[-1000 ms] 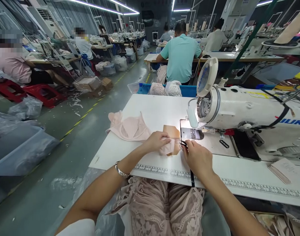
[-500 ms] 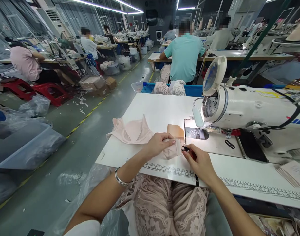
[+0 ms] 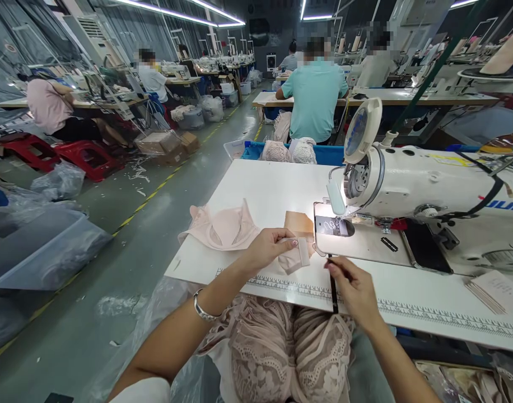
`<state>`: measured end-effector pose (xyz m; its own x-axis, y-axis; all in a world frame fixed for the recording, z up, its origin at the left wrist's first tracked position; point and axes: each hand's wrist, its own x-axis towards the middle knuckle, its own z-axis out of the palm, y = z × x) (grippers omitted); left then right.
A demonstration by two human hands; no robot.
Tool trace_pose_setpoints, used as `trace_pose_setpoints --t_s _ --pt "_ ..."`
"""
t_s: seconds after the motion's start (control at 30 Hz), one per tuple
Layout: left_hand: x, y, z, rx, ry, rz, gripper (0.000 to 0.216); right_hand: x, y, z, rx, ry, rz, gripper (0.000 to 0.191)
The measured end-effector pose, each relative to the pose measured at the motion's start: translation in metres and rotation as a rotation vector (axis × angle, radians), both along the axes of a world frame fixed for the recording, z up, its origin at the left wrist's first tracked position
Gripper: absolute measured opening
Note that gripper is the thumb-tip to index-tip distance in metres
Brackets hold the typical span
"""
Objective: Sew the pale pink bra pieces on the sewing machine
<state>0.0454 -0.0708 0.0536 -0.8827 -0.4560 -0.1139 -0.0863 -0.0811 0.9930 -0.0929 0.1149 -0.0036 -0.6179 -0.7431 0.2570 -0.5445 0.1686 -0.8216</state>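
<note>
My left hand [image 3: 270,246] is closed on a beige bra piece [image 3: 293,258], pinching its folded edge between thumb and fingers just above the table. My right hand [image 3: 355,285] is to the right of that piece and apart from it. Its fingertips are pressed together beside a narrow black strip [image 3: 334,291] that runs to the table's front edge; a small dark thing shows at the fingertips, too small to name. To the left, a beige bra [image 3: 227,226] lies on the white table [image 3: 273,182]. A tan card-like piece [image 3: 297,223] lies behind my left hand.
A white sewing machine [image 3: 416,182] stands at the right with its lamp lit. A razor blade [image 3: 389,244] rests on its bed. Lace bras [image 3: 277,352] are heaped on my lap. A printed ruler [image 3: 433,314] follows the front edge. A co-worker [image 3: 315,101] sits ahead.
My right hand has drawn back from the bra piece, to the right and slightly towards me. The pointed black thing in its fingers is now mostly hidden. My left hand keeps its grip.
</note>
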Motion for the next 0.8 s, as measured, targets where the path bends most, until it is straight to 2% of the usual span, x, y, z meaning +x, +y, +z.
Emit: trace_pose_setpoints --t_s 0.17,0.23,0.3,0.4,0.47,0.53,0.63,0.8 --pt "0.005 0.005 0.004 -0.001 0.010 0.034 0.033 -0.050 0.036 -0.009 0.387 0.561 -0.399 0.042" --pt "0.006 0.009 0.006 -0.002 0.020 0.041 0.032 -0.059 0.042 -0.011 0.404 0.718 -0.440 0.042" --pt "0.006 0.015 0.009 0.003 0.026 0.048 0.032 -0.055 0.040 -0.007 0.301 0.726 -0.404 0.039" --pt "0.005 0.025 0.012 -0.006 0.028 0.064 0.034 -0.026 0.022 0.008 0.075 0.372 -0.246 0.038" --pt "0.003 0.033 0.013 -0.026 0.032 0.063 0.037 -0.001 0.006 0.022 -0.014 0.034 -0.067 0.048" --pt "0.004 0.041 0.013 -0.059 0.041 0.053 0.041 0.020 -0.008 0.034 -0.065 -0.140 0.071 0.057" --pt "0.007 0.050 0.010 -0.027 0.013 -0.033 0.048 0.037 -0.022 0.044 -0.099 -0.359 0.079 0.059" --pt "0.012 0.050 0.004 0.132 -0.025 -0.248 0.049 0.046 -0.027 0.048 -0.178 -0.905 0.095 0.051"
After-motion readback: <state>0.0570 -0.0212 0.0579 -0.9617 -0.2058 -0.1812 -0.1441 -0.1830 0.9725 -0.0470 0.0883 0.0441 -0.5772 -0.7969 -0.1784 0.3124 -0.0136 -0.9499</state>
